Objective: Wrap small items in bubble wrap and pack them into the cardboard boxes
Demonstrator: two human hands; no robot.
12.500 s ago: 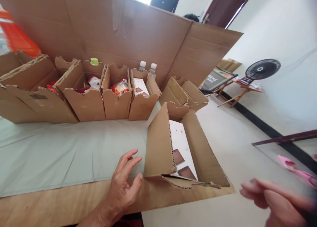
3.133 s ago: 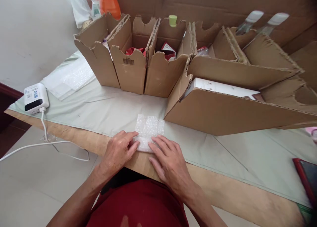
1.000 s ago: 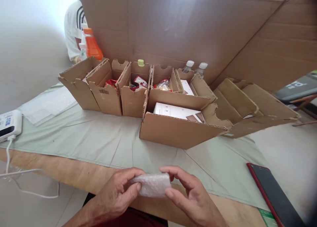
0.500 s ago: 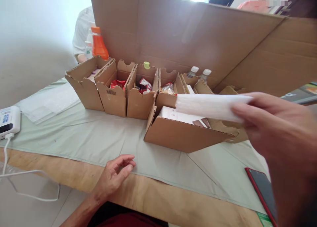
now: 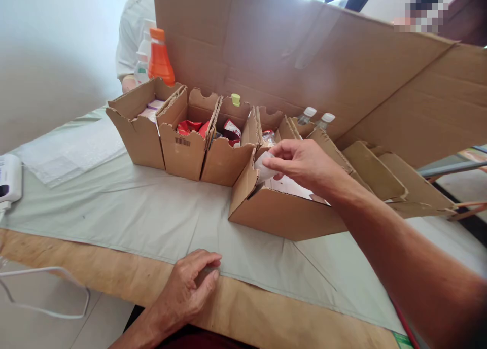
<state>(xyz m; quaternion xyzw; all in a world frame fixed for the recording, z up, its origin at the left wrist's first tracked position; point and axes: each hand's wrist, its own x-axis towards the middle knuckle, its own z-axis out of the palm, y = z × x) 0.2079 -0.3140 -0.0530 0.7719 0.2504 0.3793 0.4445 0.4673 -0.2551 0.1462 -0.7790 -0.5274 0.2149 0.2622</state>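
Observation:
My right hand (image 5: 291, 159) reaches over the front cardboard box (image 5: 289, 217) and pinches a thin, translucent white folded sheet (image 5: 265, 166) between thumb and fingers. The sheet's lower end dips inside the box at its left end. Under my hand, white packaging (image 5: 291, 186) lies in that box. My left hand (image 5: 192, 283) rests at the table's front edge, fingers loosely curved, thumb apart, with nothing in it.
Several open cardboard boxes (image 5: 178, 151) stand in a row behind, holding red packets (image 5: 190, 127) and other goods. Bottles, one orange (image 5: 160, 60), stand beyond. A tall cardboard panel (image 5: 266, 49) rises behind them. Plastic film (image 5: 72, 151) and a white device (image 5: 10, 179) lie left.
My right hand has moved left and away from me, carrying the white sheet from in front of the boxes down into the front box's left end. My left hand stays by the table edge.

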